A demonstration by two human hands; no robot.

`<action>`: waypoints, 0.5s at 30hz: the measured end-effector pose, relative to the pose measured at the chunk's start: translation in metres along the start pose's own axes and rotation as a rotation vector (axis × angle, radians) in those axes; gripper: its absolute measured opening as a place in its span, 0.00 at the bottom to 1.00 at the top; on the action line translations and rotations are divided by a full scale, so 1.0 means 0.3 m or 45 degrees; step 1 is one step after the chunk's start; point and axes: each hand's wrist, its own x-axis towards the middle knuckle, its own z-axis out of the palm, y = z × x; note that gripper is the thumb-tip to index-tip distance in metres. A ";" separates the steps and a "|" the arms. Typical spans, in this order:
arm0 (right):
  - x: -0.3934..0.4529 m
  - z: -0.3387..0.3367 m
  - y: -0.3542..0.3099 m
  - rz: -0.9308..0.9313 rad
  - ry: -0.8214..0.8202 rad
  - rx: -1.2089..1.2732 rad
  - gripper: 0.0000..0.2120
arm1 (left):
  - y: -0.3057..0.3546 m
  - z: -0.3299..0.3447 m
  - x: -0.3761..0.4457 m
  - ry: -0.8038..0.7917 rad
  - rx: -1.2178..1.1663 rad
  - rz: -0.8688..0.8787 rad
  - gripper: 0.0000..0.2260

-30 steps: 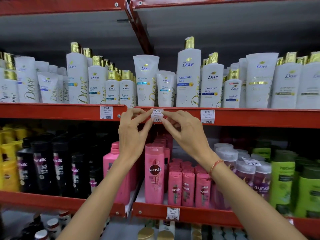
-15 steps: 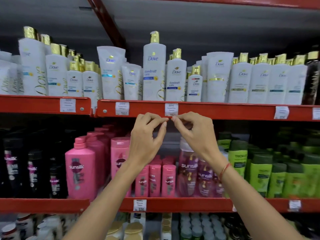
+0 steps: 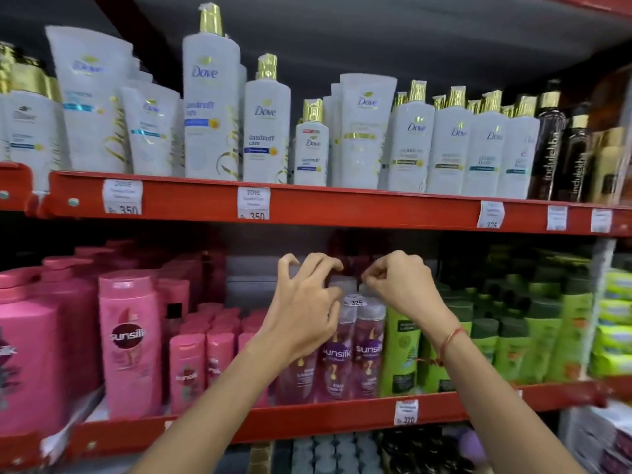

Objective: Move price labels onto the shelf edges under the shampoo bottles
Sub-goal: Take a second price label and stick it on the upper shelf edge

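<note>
Head view showed the red shelf edge (image 3: 342,208) under the white shampoo bottles (image 3: 263,131), both hands below it, left hand (image 3: 304,309) loosely curled and empty, right hand (image 3: 400,285) pinched near a loose price label (image 3: 355,301) lying on purple bottle caps (image 3: 367,311), likely to grab it.

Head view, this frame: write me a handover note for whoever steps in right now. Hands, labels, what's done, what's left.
Left hand: fingers curled open, empty, in front of the purple Sunsilk bottles.
Right hand: fingertips pinched near the bottle caps; whether it holds anything cannot be told.
Loose 325 label: lying on the purple bottles' caps, between the hands, not on any edge.
Done: two 350 labels and one 325 label sit on the upper shelf edge under the Dove bottles; a 320 label is on the lower edge.
Left: pick up the loose 325 label and stick it on a shelf edge, probably.
</note>
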 end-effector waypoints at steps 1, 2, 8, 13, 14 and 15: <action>0.004 0.010 0.003 0.015 -0.038 -0.012 0.09 | -0.001 0.010 0.000 -0.028 0.009 0.004 0.15; 0.007 0.019 0.002 0.029 -0.071 -0.015 0.09 | -0.003 0.018 0.000 -0.049 0.014 0.004 0.13; 0.022 0.054 -0.003 0.073 -0.131 0.096 0.09 | -0.006 0.038 -0.003 -0.085 0.023 -0.008 0.13; 0.027 0.049 0.000 0.079 -0.111 0.291 0.10 | -0.007 0.037 -0.011 -0.106 0.037 -0.019 0.17; 0.025 0.043 0.002 0.078 -0.114 0.366 0.10 | -0.005 0.036 -0.011 -0.115 0.030 -0.026 0.16; 0.022 0.037 0.005 0.076 -0.126 0.442 0.10 | -0.004 0.034 -0.012 -0.112 0.022 -0.035 0.16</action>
